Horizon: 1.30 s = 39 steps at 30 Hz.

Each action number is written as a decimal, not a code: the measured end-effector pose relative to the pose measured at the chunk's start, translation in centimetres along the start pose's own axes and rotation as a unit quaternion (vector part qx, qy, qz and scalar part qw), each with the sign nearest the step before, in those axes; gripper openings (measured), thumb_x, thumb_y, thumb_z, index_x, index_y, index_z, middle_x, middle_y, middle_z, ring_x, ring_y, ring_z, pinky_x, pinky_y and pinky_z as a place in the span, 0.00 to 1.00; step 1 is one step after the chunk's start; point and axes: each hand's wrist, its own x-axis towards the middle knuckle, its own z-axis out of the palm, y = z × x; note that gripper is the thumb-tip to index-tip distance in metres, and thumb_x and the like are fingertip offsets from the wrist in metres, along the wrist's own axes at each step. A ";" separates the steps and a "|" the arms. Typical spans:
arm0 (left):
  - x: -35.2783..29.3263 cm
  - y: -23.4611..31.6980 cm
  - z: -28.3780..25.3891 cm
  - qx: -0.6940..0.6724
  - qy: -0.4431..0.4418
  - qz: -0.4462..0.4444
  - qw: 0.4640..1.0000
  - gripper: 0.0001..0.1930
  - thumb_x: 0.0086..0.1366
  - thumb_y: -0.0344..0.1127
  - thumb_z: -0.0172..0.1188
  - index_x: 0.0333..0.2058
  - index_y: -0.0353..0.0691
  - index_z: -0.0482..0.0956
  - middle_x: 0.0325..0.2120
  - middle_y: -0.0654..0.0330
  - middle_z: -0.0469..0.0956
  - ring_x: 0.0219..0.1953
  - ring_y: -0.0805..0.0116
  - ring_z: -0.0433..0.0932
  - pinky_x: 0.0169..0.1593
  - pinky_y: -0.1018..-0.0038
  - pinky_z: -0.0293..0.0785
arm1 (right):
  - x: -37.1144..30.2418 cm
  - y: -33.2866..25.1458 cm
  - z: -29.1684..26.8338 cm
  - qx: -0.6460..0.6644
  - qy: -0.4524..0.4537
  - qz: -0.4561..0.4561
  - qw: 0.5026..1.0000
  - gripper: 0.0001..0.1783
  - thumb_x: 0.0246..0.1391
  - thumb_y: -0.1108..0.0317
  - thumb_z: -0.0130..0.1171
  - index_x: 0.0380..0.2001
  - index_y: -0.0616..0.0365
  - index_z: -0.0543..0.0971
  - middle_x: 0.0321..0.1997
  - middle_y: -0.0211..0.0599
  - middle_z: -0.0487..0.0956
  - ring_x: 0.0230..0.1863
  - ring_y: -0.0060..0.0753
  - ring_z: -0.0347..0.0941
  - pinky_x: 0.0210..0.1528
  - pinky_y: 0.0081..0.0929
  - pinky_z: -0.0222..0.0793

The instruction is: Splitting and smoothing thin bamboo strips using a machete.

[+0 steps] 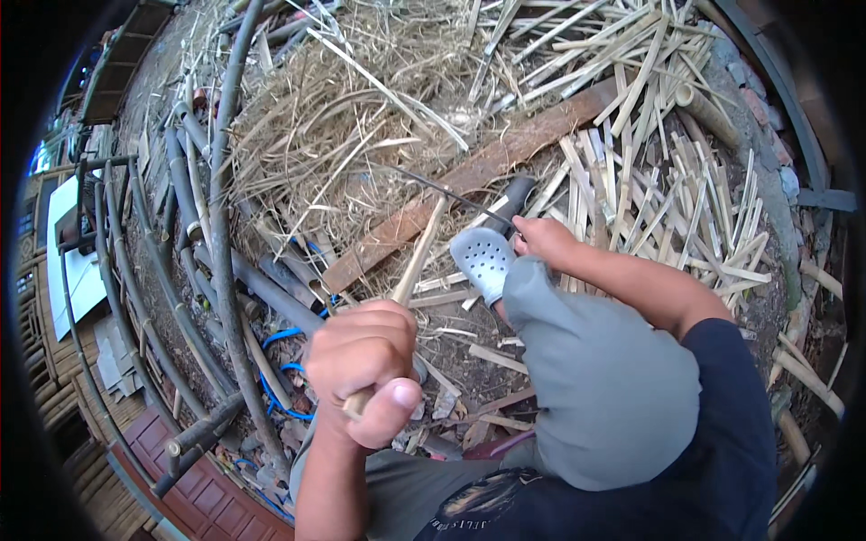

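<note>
My left hand (pixel 365 365) is closed in a fist round a pale bamboo strip (pixel 419 257). The strip slants up and away, and its short lower end pokes out by my thumb. In my right hand (pixel 546 243), beside my raised knee, is a knife (pixel 451 193) with a long, thin, dark blade pointing to the far left. My fingers hide its handle. The strip's far end lies close to the blade; whether they touch I cannot tell. Just left of my right hand is my foot in a light grey clog (pixel 484 260) with round holes.
A brown wooden plank (pixel 388 248) runs diagonally beyond my hands. Curly shavings (pixel 298 144) are heaped behind it. Split bamboo strips (pixel 649 189) pile up at right. Poles (pixel 225 135) and a blue hose (pixel 271 392) lie to the left, near a reddish-brown panel (pixel 194 464).
</note>
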 end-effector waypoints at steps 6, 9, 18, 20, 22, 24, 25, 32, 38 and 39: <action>-0.4 0.2 0.1 0.000 0.012 -0.006 1.000 0.14 0.50 0.33 0.57 0.12 0.38 0.63 0.09 0.61 0.64 0.13 0.61 0.65 0.25 0.67 0.68 | -0.5 -2.8 -1.3 -0.007 -0.014 -0.008 1.000 0.13 0.57 0.61 0.51 0.36 0.61 0.70 0.27 0.55 0.78 0.34 0.59 0.77 0.37 0.52 0.72; -0.2 0.4 0.1 0.003 0.001 0.003 1.000 0.13 0.50 0.32 0.56 0.12 0.38 0.63 0.09 0.61 0.64 0.13 0.61 0.65 0.25 0.66 0.68 | -0.7 -0.7 -0.5 0.011 0.001 0.010 1.000 0.12 0.55 0.62 0.51 0.35 0.60 0.70 0.28 0.55 0.78 0.33 0.60 0.77 0.37 0.52 0.71; -0.4 0.6 0.0 0.007 -0.026 0.005 1.000 0.14 0.48 0.31 0.57 0.12 0.38 0.62 0.10 0.60 0.62 0.12 0.60 0.63 0.25 0.65 0.67 | -1.5 -0.3 0.1 0.015 0.018 -0.015 1.000 0.15 0.53 0.60 0.53 0.38 0.59 0.72 0.31 0.55 0.79 0.36 0.58 0.77 0.40 0.51 0.72; -0.4 0.3 -0.3 -0.001 -0.038 0.004 0.999 0.14 0.49 0.32 0.57 0.12 0.38 0.61 0.10 0.60 0.62 0.12 0.60 0.63 0.25 0.65 0.67 | -0.5 1.1 0.5 0.002 -0.015 0.061 0.998 0.14 0.53 0.60 0.54 0.37 0.59 0.71 0.30 0.54 0.79 0.36 0.58 0.77 0.39 0.51 0.72; -0.4 0.1 -0.3 0.002 -0.034 0.005 0.999 0.14 0.49 0.32 0.56 0.12 0.38 0.61 0.10 0.60 0.63 0.13 0.60 0.63 0.26 0.65 0.68 | 0.2 2.1 0.5 -0.017 -0.020 0.061 0.998 0.14 0.54 0.60 0.53 0.37 0.59 0.72 0.29 0.53 0.79 0.35 0.59 0.77 0.39 0.52 0.72; -0.7 0.1 -0.3 0.000 -0.026 -0.003 1.000 0.14 0.50 0.32 0.56 0.13 0.38 0.62 0.10 0.60 0.64 0.13 0.61 0.64 0.26 0.65 0.69 | -0.5 1.2 -0.4 -0.007 -0.037 0.072 0.997 0.14 0.55 0.60 0.53 0.37 0.59 0.72 0.29 0.53 0.79 0.35 0.59 0.77 0.39 0.52 0.72; -0.9 0.1 -0.5 0.002 -0.004 -0.004 1.000 0.13 0.50 0.32 0.56 0.14 0.38 0.63 0.11 0.60 0.65 0.13 0.62 0.64 0.27 0.65 0.70 | -0.3 1.2 -0.2 -0.002 -0.039 0.074 0.997 0.14 0.55 0.59 0.53 0.36 0.59 0.72 0.30 0.53 0.79 0.35 0.59 0.77 0.40 0.52 0.72; -0.9 0.8 0.0 -0.034 0.151 -0.053 0.987 0.09 0.49 0.32 0.52 0.30 0.39 0.67 0.18 0.63 0.69 0.20 0.69 0.64 0.36 0.65 0.70 | -1.7 1.3 0.2 0.139 -0.018 0.129 0.982 0.15 0.53 0.58 0.55 0.39 0.57 0.74 0.31 0.53 0.79 0.34 0.60 0.76 0.39 0.51 0.71; -0.4 0.5 -0.8 0.028 -0.030 -0.019 0.999 0.10 0.39 0.30 0.51 0.25 0.39 0.68 0.14 0.63 0.66 0.15 0.68 0.61 0.24 0.70 0.57 | -2.2 -2.5 -2.5 0.074 0.096 -0.076 0.990 0.10 0.53 0.61 0.54 0.33 0.56 0.72 0.29 0.49 0.77 0.31 0.56 0.76 0.35 0.49 0.71; -0.2 0.7 -0.4 0.019 -0.031 -0.030 0.999 0.10 0.35 0.29 0.51 0.23 0.39 0.68 0.14 0.62 0.66 0.15 0.64 0.63 0.23 0.69 0.58 | -2.1 -2.3 -2.1 0.061 0.091 -0.112 0.988 0.09 0.54 0.62 0.53 0.32 0.56 0.70 0.29 0.47 0.77 0.30 0.55 0.76 0.34 0.47 0.71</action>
